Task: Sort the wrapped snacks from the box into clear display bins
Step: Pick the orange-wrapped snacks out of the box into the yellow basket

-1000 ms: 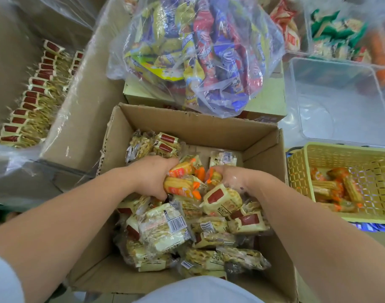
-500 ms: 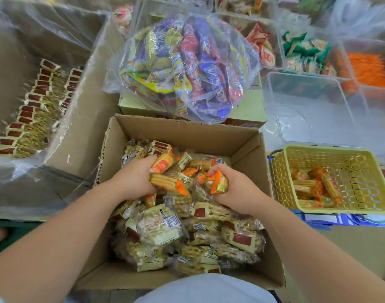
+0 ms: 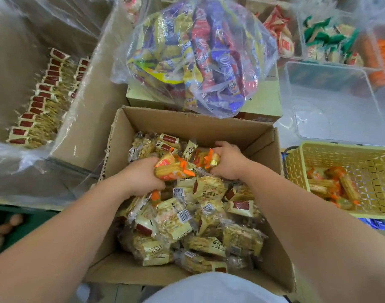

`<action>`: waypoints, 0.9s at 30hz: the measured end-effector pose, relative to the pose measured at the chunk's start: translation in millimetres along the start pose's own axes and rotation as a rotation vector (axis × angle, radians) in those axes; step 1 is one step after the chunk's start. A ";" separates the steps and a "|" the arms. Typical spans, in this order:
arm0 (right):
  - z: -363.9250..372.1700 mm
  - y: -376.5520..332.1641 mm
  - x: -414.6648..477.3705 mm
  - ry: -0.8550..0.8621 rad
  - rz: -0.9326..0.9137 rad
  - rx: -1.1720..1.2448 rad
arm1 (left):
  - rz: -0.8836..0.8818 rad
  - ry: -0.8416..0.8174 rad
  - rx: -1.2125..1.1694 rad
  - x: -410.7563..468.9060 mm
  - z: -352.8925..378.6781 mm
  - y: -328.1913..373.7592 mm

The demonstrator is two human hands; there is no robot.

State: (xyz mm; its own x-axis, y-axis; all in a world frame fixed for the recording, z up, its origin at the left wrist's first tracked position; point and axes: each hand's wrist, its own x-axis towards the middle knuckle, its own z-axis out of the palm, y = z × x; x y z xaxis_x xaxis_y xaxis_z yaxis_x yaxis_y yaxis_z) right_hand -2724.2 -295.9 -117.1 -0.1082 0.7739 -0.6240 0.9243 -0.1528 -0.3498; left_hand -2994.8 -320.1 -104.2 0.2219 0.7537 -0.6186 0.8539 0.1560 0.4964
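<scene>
Both my hands are down in the brown box [image 3: 187, 125]. My left hand [image 3: 141, 178] grips a bunch of orange snacks [image 3: 172, 170]. My right hand [image 3: 228, 162] grips one more orange pack [image 3: 211, 159], close beside them. Pale yellow snacks [image 3: 176, 224] fill the box under my hands. A yellow basket [image 3: 340, 149] sits right of the box, a clear bin [image 3: 331, 99] behind it.
</scene>
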 end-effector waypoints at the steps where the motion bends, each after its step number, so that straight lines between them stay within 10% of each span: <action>1: 0.8 -2.2 4.8 -0.039 -0.012 0.023 | -0.002 0.010 0.019 -0.5 1.1 0.0; 9: 8.2 -18.1 14.2 -0.176 -0.164 0.121 | -0.014 0.141 0.182 -7.9 12.1 0.3; 18: 12.6 -12.8 8.0 -0.413 -0.126 0.416 | -0.154 0.221 -0.417 -16.8 4.5 -13.8; 27: 30.9 -12.1 2.2 -0.066 -0.012 0.511 | -0.044 0.471 -0.524 -41.7 1.2 -10.3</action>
State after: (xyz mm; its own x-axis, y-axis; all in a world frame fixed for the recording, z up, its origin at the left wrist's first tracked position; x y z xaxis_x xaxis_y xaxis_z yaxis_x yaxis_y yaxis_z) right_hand -2746.9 -311.3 -135.8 -0.1559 0.7395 -0.6549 0.6277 -0.4377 -0.6437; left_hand -3012.3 -353.9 -84.2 -0.1357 0.9173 -0.3744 0.4921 0.3904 0.7781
